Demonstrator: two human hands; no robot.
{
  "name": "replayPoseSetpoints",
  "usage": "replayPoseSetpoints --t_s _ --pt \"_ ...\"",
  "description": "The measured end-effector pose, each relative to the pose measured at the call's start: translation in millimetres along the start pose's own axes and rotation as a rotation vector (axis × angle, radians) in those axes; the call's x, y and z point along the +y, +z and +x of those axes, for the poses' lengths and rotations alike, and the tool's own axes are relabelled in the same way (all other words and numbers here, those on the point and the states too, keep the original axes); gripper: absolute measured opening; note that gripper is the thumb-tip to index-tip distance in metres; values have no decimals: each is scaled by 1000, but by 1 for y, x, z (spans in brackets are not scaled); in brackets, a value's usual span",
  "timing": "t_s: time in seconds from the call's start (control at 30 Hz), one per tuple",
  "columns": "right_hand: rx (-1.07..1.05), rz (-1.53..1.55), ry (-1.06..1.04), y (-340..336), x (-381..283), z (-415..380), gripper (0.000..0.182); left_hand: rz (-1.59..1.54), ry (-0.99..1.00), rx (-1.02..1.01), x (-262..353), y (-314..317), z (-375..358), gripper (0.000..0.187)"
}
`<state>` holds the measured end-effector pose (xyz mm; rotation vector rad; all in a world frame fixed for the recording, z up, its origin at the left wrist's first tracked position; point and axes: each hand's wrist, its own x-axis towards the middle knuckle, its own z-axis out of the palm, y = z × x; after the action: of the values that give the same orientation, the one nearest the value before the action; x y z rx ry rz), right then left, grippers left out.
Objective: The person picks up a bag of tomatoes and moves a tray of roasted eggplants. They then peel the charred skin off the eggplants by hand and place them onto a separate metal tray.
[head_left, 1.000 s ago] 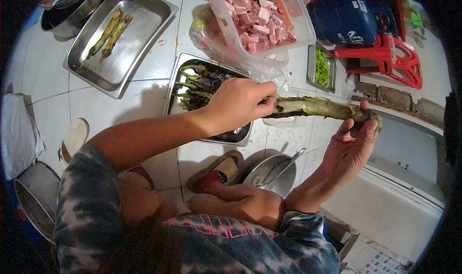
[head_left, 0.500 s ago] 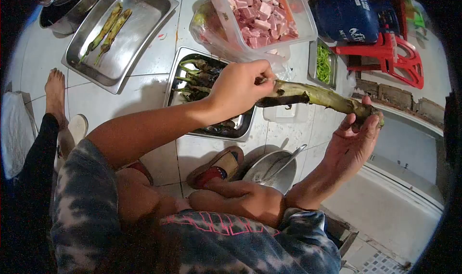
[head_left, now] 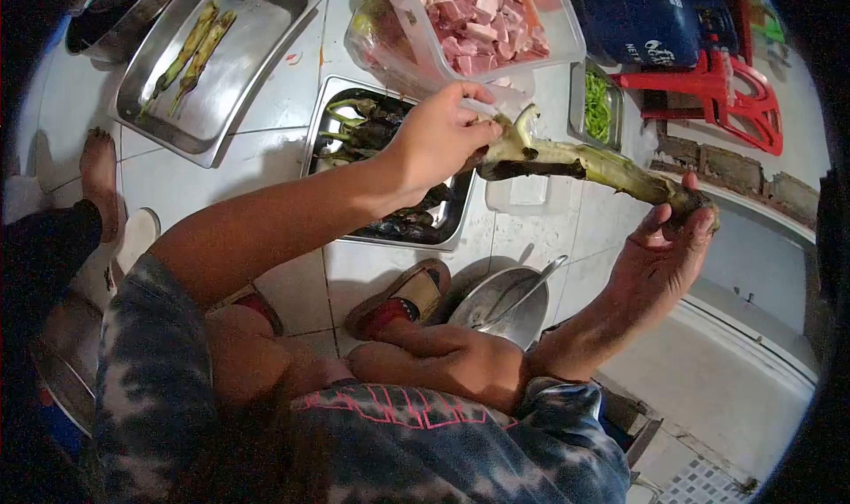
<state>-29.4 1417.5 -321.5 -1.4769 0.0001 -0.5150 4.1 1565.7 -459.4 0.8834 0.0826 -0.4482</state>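
A long roasted eggplant point(head_left: 602, 163) is held up in front of me, partly peeled, with pale green flesh bare on top and blackened skin along its lower side. My left hand point(head_left: 447, 137) pinches its left end, where a loose piece curls upward. Something pale shows between those fingers, too small to make out. My right hand point(head_left: 660, 252) grips the darker right end between thumb and fingers. Below my left hand, a metal tray point(head_left: 456, 237) holds several charred eggplants point(head_left: 367, 132) with green stems.
Another metal tray point(head_left: 208, 141) at upper left holds two peeled eggplants point(head_left: 202, 61). A plastic tub point(head_left: 553, 48) of cut raw meat stands at the back, near sliced green vegetables point(head_left: 596, 106), a blue gas cylinder point(head_left: 633, 22) and a red stand point(head_left: 717, 92). A bowl point(head_left: 505, 305) with a spoon sits near my foot.
My left hand has lifted slightly, and a loose piece now curls up at the eggplant's left end. My right hand has shifted a little right and down with the other end.
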Motion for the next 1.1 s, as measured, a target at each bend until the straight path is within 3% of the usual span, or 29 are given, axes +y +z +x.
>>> replayPoseSetpoints --t_s 0.37,0.77,0.87,1.0,1.1 --pt "-19 10 -18 -4 1 2 22 -184 -64 258 -3 2 10 39" --pt "35 18 -38 -9 1 5 18 -260 -110 292 -6 -15 24 39" --pt "-119 60 -48 -14 1 5 21 -243 -98 295 -9 -21 25 40" --pt "-76 45 -85 -16 -2 8 21 -259 -122 342 -8 -34 27 41" --pt "-52 19 -75 -20 0 9 19 -50 -221 321 -2 -37 22 35"
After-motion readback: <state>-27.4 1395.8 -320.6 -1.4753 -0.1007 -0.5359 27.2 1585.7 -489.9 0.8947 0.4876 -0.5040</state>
